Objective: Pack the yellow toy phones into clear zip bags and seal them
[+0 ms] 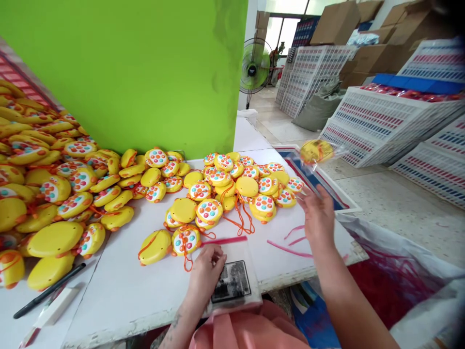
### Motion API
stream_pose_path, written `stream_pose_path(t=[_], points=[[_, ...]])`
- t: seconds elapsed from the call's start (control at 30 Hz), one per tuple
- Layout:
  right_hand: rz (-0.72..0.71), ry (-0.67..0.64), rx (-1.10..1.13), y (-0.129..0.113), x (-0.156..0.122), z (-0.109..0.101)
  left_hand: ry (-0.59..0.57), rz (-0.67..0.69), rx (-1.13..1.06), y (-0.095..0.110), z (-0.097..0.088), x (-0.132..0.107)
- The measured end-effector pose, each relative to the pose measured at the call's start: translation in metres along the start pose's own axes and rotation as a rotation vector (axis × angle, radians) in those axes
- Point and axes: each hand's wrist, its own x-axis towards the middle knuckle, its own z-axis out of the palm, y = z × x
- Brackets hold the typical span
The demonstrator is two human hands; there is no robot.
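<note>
My left hand [208, 269] lies on a stack of clear plastic bags [250, 259] at the table's front edge, its fingers curled and pinched on the left side of the top bag. The bags have a red strip along the top and a black printed panel. My right hand [318, 215] is raised over the table's right side, fingers apart, holding nothing. Just beyond its fingertips, a yellow toy in a clear bag [317, 151] shows in the air, slightly blurred. Beyond my left hand lie several yellow duck-like toys [209, 212] with coloured buttons and orange cords.
A large heap of the same toys [54, 194] fills the left. A black pen [49, 291] lies near it. A green panel [145, 72] stands behind. Torn pink strips [290, 248] lie on the right; white crates [366, 121], a sack [319, 106] and a fan [254, 68] stand beyond.
</note>
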Motion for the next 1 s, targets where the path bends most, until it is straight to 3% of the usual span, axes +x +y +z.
stream_pose_path(t=[0.1,0.17,0.27,0.37,0.47,0.6,0.73,0.87,1.0], points=[[-0.230,-0.332,-0.496,0.021,-0.024,0.020,0.019,0.110,0.259,0.007,0.006,0.003],[-0.375,-0.472,-0.750,0.035,-0.041,0.034,0.010,0.127,0.450,0.014,0.010,0.004],[-0.489,-0.529,-0.896,0.049,-0.055,0.046,-0.050,0.076,0.706,0.025,0.013,0.004],[-0.532,-0.606,-0.861,0.050,-0.057,0.048,-0.097,0.037,0.831,0.034,0.013,0.004],[-0.475,-0.650,-0.690,0.042,-0.056,0.044,-0.106,0.067,0.858,0.035,0.011,0.006],[-0.281,-0.677,-0.410,0.021,-0.058,0.041,-0.038,0.182,0.855,0.027,0.010,0.008],[-0.078,-0.883,-0.259,-0.002,-0.063,0.036,0.080,0.294,0.774,0.015,0.015,0.004],[0.007,-1.119,-0.228,-0.016,-0.062,0.028,0.128,0.396,0.559,0.004,0.019,-0.002],[0.088,-1.288,-0.182,-0.027,-0.056,0.022,0.204,0.407,0.391,-0.002,0.019,-0.005]])
